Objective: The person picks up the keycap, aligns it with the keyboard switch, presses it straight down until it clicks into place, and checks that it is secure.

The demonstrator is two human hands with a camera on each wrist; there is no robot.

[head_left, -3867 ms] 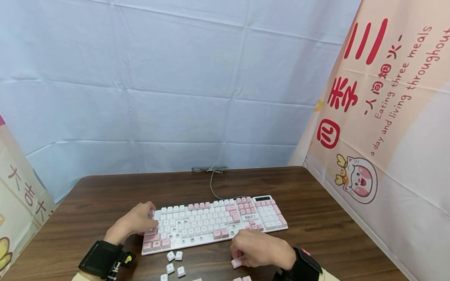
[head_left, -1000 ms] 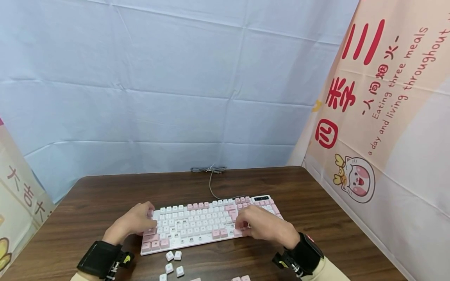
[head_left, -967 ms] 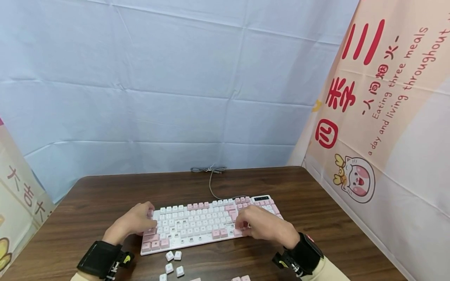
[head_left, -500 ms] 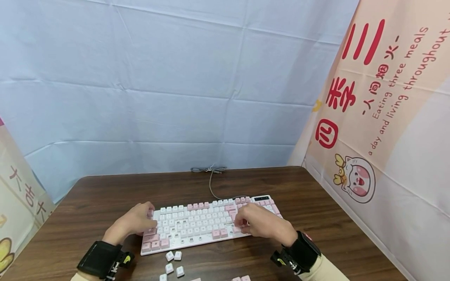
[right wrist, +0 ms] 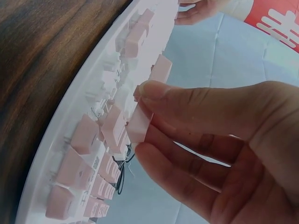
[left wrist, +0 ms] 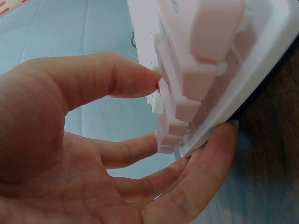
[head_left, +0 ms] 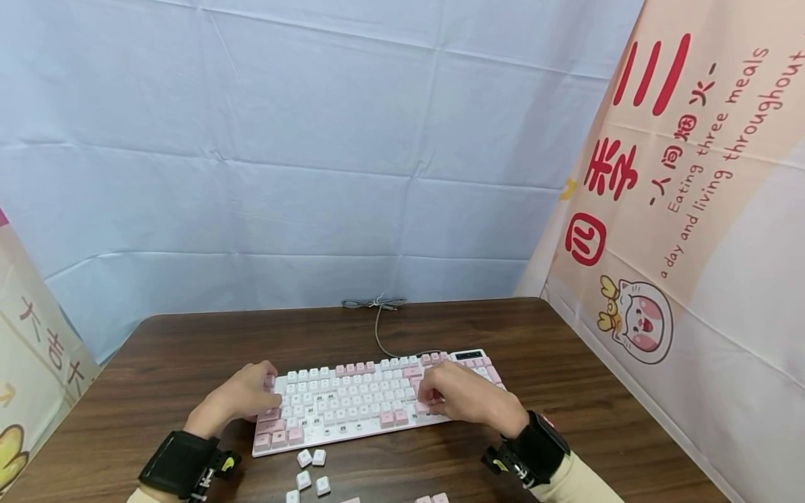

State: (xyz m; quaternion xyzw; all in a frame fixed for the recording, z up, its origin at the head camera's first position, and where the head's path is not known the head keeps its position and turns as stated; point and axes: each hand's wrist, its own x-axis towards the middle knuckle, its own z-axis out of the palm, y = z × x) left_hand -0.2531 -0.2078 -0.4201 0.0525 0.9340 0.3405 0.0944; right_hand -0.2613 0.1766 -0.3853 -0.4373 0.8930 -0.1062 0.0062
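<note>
A white and pink keyboard [head_left: 355, 399] lies on the wooden table, with several bare switches showing among its keycaps. My left hand [head_left: 247, 392] grips its left end; in the left wrist view the thumb rests on the pink edge keys and fingers reach to the case's side. Over the lower right part of the keyboard, my right hand [head_left: 464, 395] pinches a pink keycap [right wrist: 140, 123] between thumb and fingers. The right wrist view shows that keycap held above the board, near an uncapped area [right wrist: 105, 88]. Its underside cannot be seen clearly.
Several loose white keycaps [head_left: 305, 480] lie in front of the keyboard. More pink keycaps [head_left: 440, 498] are cut off by the bottom of the head view. A grey cable [head_left: 378, 328] runs back to a tied bundle. Cloth hangs behind and at both sides.
My right hand, earlier at a pink keycap on the table in front, has moved up over the keyboard with it, then shifted slightly left and back. The left hand stays put.
</note>
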